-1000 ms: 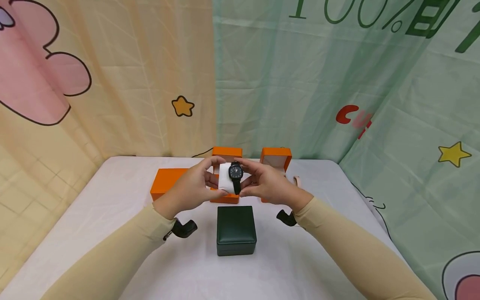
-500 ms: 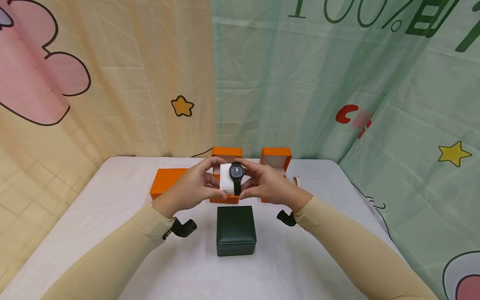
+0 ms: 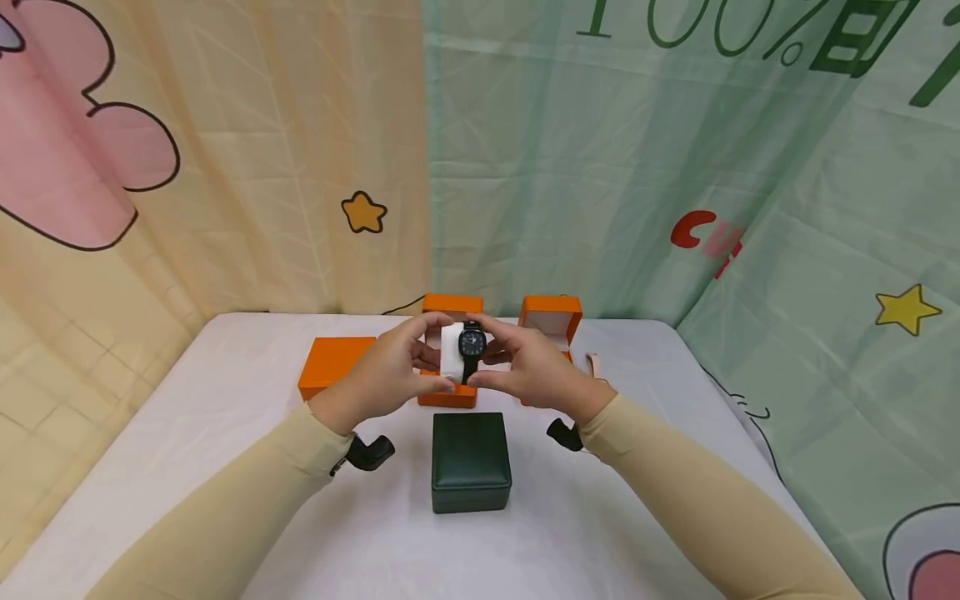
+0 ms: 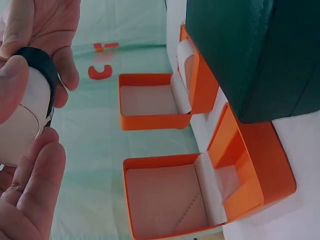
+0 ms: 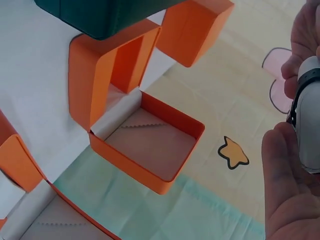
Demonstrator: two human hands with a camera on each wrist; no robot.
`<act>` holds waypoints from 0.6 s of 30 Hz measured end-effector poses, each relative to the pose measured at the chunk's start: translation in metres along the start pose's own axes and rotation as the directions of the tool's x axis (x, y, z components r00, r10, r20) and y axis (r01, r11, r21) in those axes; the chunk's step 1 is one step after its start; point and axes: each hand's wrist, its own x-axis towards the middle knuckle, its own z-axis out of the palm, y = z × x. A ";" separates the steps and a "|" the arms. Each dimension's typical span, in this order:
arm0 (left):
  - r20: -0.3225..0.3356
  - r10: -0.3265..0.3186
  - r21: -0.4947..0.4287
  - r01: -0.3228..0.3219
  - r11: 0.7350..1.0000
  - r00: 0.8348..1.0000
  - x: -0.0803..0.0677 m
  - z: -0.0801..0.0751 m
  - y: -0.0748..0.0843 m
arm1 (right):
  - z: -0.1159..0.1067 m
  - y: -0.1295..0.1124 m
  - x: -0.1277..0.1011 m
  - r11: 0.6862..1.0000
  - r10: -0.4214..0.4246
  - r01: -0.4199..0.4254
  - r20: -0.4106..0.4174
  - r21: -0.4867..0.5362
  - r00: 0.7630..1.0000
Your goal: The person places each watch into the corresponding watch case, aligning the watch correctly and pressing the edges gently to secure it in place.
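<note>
Watch [image 3: 472, 343], black, strapped round a white cushion [image 3: 451, 352]: held above the table [image 3: 225, 417], over the middle orange box [image 3: 448, 398].
Left hand [image 3: 386, 375]: thumb and fingers curled round the cushion's left side.
Right hand [image 3: 528, 371]: thumb and fingers pinch the watch and cushion from the right.
Middle orange box: open, lid upright; pale lining, interior largely hidden by the hands.
Right orange box [image 3: 551, 318]: open, lid upright, a pale cushion inside.
Left orange box [image 3: 330, 367]: shut.
Green box [image 3: 471, 462]: shut, nearest the person, in front of the middle box.
</note>
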 end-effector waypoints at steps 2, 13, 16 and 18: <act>0.000 -0.001 0.010 0.001 1.000 1.000 0.000 0.000 -0.001 | 0.001 0.001 0.000 1.000 -0.022 0.022 -0.004 -0.016 1.000; 0.015 -0.032 0.008 0.032 0.999 0.999 0.002 0.002 -0.003 | 0.006 0.009 0.002 1.000 -0.030 0.030 -0.015 -0.005 0.999; 0.005 -0.024 0.034 0.024 0.999 1.000 0.002 0.003 -0.003 | 0.008 0.011 0.003 0.999 -0.053 0.053 -0.038 0.012 0.998; 0.001 -0.030 0.043 0.030 0.999 1.000 0.002 0.003 -0.004 | 0.009 0.011 0.002 0.998 -0.056 0.057 -0.049 0.006 0.997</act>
